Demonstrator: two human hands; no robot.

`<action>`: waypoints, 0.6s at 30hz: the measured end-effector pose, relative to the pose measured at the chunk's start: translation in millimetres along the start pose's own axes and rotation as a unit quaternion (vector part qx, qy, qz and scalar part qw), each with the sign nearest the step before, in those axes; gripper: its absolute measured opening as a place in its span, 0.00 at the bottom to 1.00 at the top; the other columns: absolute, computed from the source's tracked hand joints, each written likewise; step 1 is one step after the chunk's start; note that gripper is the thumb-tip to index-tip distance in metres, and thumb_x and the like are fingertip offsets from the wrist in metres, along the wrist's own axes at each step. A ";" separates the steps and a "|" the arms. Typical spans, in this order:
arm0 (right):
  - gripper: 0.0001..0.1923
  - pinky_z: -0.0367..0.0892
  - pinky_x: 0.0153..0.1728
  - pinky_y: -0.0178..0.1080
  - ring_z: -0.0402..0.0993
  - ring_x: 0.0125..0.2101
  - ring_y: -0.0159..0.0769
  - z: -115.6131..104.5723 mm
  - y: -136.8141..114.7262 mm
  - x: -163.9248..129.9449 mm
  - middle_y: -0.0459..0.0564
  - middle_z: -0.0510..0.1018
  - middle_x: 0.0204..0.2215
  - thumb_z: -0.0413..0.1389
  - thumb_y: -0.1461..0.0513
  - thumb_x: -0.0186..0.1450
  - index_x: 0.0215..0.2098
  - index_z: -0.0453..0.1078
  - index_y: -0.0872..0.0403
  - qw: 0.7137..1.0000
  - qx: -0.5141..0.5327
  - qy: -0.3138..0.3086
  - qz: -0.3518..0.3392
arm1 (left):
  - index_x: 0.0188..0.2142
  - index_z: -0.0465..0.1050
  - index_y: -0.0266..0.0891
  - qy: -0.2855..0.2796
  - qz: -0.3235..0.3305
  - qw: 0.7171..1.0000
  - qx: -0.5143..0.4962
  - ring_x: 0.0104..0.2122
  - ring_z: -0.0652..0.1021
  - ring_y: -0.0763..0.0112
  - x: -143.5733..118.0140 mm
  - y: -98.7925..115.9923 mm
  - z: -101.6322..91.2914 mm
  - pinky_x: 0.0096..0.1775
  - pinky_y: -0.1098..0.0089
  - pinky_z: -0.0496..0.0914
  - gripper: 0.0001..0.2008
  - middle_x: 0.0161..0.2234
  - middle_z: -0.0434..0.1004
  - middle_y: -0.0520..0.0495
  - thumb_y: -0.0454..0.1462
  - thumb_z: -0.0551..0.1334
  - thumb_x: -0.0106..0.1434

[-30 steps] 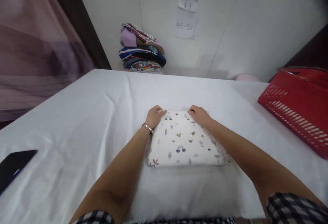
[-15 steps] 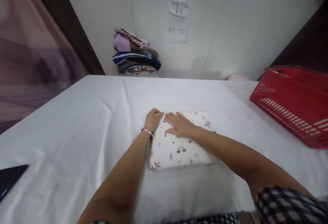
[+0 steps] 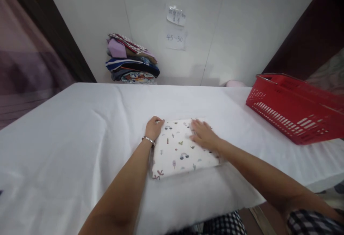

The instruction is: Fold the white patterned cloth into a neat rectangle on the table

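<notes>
From the head camera, I am pinching the far left corner of the folded printed cloth with my left hand, its fingers closed on the edge. My right hand is lying flat and open on the cloth's far right part, blurred with motion; half a second ago it was nearer my left hand, so it is sweeping rightward, smoothing. The cloth is lying mid-tabletop. A red basket is sitting at right, a clothes stack against the wall.
</notes>
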State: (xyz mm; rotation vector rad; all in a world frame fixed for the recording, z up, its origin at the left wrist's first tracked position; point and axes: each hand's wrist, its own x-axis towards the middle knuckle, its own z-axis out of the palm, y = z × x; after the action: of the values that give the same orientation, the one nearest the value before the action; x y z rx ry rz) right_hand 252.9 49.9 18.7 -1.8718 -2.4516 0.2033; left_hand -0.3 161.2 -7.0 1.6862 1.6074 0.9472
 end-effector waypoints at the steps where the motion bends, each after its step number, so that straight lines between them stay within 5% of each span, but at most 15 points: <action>1: 0.36 0.37 0.61 0.49 0.34 0.64 0.41 2.9 -8.2 -4.3 0.52 0.42 0.65 0.33 0.43 0.66 0.65 0.41 0.54 0.999 0.011 -0.011 -0.030 | 0.26 0.68 0.42 0.000 0.001 1.000 0.001 0.32 0.71 0.68 0.0 0.0 -0.2 0.35 0.69 0.63 0.09 0.29 0.73 0.51 0.44 0.59 0.53; 4: 0.36 0.36 0.61 0.51 0.36 0.64 0.42 6.6 -7.5 -8.5 0.53 0.43 0.65 0.34 0.43 0.66 0.65 0.44 0.53 0.999 0.011 -0.018 -0.036 | 0.26 0.68 0.42 0.000 0.003 1.000 0.002 0.32 0.71 0.67 -0.4 0.7 -1.0 0.35 0.69 0.63 0.09 0.29 0.73 0.51 0.44 0.59 0.53; 10: 0.33 0.38 0.60 0.56 0.39 0.64 0.46 0.7 36.6 0.7 0.56 0.46 0.64 0.39 0.45 0.66 0.63 0.48 0.54 0.994 -0.011 0.015 0.109 | 0.26 0.68 0.42 -0.002 0.003 1.000 -0.003 0.32 0.71 0.67 -0.2 0.3 -0.9 0.35 0.69 0.63 0.09 0.28 0.73 0.51 0.45 0.59 0.53; 18: 0.34 0.53 0.57 0.48 0.51 0.61 0.45 12.9 25.6 -36.2 0.56 0.52 0.63 0.45 0.51 0.64 0.64 0.45 0.55 0.961 0.145 0.078 0.224 | 0.27 0.69 0.42 -0.004 0.003 1.000 -0.001 0.33 0.71 0.67 1.7 -2.4 0.6 0.36 0.69 0.63 0.10 0.29 0.74 0.51 0.45 0.59 0.53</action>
State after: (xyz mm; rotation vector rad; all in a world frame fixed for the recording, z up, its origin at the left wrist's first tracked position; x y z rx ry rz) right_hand 285.5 20.8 3.9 -2.1732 -1.7573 0.3890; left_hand -1.1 163.0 -9.2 1.6912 1.5960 0.9433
